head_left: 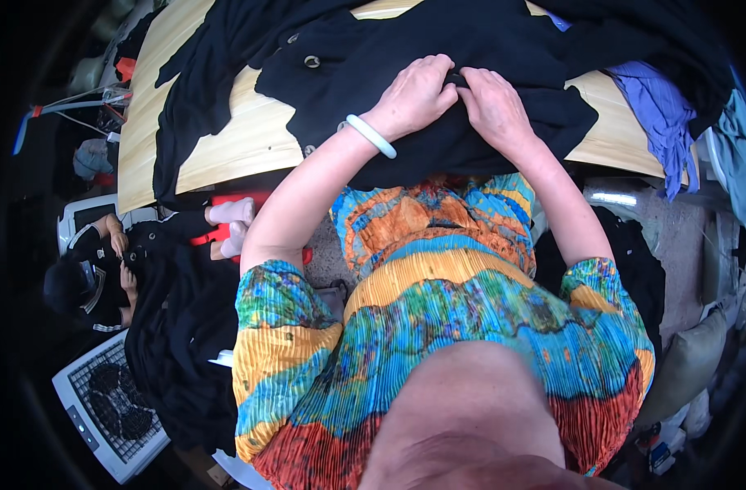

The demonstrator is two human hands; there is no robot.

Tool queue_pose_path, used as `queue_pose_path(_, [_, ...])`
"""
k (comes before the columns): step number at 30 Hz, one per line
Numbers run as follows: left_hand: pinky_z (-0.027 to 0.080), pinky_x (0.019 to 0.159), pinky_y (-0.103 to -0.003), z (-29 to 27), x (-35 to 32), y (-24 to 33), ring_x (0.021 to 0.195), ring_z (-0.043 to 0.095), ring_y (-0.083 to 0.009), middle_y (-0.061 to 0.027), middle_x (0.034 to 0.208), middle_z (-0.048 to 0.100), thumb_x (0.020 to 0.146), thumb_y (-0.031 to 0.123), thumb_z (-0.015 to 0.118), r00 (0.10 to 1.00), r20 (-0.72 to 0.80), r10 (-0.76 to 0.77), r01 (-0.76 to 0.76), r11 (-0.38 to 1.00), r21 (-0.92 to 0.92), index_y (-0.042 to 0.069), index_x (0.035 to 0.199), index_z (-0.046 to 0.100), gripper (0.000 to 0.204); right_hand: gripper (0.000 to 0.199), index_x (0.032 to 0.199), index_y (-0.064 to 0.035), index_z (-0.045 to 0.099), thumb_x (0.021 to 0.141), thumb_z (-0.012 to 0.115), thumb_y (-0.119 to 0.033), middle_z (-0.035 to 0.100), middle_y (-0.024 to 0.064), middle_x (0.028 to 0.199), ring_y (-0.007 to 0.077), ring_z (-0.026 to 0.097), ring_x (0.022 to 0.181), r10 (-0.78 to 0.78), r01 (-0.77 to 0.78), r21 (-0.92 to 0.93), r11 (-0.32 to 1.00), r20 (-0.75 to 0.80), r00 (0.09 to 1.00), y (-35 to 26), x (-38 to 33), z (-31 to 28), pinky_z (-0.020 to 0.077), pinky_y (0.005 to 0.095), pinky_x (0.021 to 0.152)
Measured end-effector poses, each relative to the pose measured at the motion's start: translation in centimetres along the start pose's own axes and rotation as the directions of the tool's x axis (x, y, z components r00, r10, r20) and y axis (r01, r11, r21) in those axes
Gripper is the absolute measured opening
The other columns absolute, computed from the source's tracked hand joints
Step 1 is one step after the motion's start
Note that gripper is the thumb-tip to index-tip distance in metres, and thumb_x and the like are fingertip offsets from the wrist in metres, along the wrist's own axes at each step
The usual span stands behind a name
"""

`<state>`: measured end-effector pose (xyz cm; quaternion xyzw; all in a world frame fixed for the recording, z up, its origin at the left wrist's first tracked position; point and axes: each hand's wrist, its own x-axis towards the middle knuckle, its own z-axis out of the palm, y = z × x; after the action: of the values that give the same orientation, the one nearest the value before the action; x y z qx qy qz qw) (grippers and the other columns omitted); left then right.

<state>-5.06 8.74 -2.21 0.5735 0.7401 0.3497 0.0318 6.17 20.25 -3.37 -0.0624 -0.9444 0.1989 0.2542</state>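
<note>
A black garment (352,90) lies spread over the wooden table (250,122) in front of me, its near edge hanging toward my lap. Round buttons with pale rims, such as one button (311,61), show on its left part. My left hand (418,94), with a pale bangle (371,136) on its wrist, is closed, thumb and fingers pinching the black cloth. Close beside it, my right hand (495,106) is closed on the same garment, fingers bent over it. A small dark piece shows between the fingertips; whether it is a button or a fold, I cannot make out.
More black cloth (193,106) drapes over the table's left side. Purple cloth (655,106) and teal cloth (737,151) hang at the right. A co-worker (87,273) sits at the left, handling black cloth, near a white-framed grille unit (111,408). A cushion (690,359) lies at the lower right.
</note>
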Motion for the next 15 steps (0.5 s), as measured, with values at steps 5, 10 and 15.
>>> queue_pose_path(5, [0.045, 0.078, -0.04, 0.7, -0.2, -0.4, 0.087, 0.055, -0.0339, -0.0191, 0.087, 0.057, 0.075, 0.003, 0.051, 0.999, 0.036, 0.011, -0.017, 0.985, 0.17, -0.003, 0.097, 0.049, 0.023, 0.015, 0.092, 0.0015, 0.051, 0.078, 0.053, -0.004, 0.056, 0.0162, 0.082, 0.0323, 0.054, 0.082, 0.025, -0.019, -0.055, 0.998, 0.105, 0.994, 0.0, 0.2, -0.2, 0.044, 0.0384, 0.075])
queue_pose_path(10, [0.046, 0.076, -0.038, 0.3, -0.3, -0.6, 0.086, 0.055, -0.0337, -0.0187, 0.087, 0.057, 0.076, 0.0, 0.049, 0.999, 0.01, 0.045, -0.046, 0.991, 0.125, -0.001, 0.098, 0.048, 0.022, 0.008, 0.083, -0.0004, 0.05, 0.075, 0.049, -0.002, 0.056, 0.0153, 0.078, 0.0308, 0.055, 0.08, -0.037, 0.038, -0.013, 0.999, 0.066, 0.997, 0.7, 0.6, -0.1, 0.0445, 0.0397, 0.071])
queue_pose_path(15, [0.046, 0.074, -0.03, -1.0, 0.4, -0.8, 0.089, 0.059, -0.0236, -0.014, 0.086, 0.058, 0.081, 0.001, 0.049, 0.989, 0.103, -0.108, 0.128, 0.968, -0.216, 0.001, 0.101, 0.048, 0.02, 0.018, 0.094, -0.0018, 0.054, 0.078, 0.051, -0.009, 0.058, 0.0157, 0.076, 0.0293, 0.057, 0.069, -0.003, -0.084, 0.41, 0.908, 0.206, 0.979, 2.1, 1.7, -1.2, 0.0452, 0.0362, 0.064])
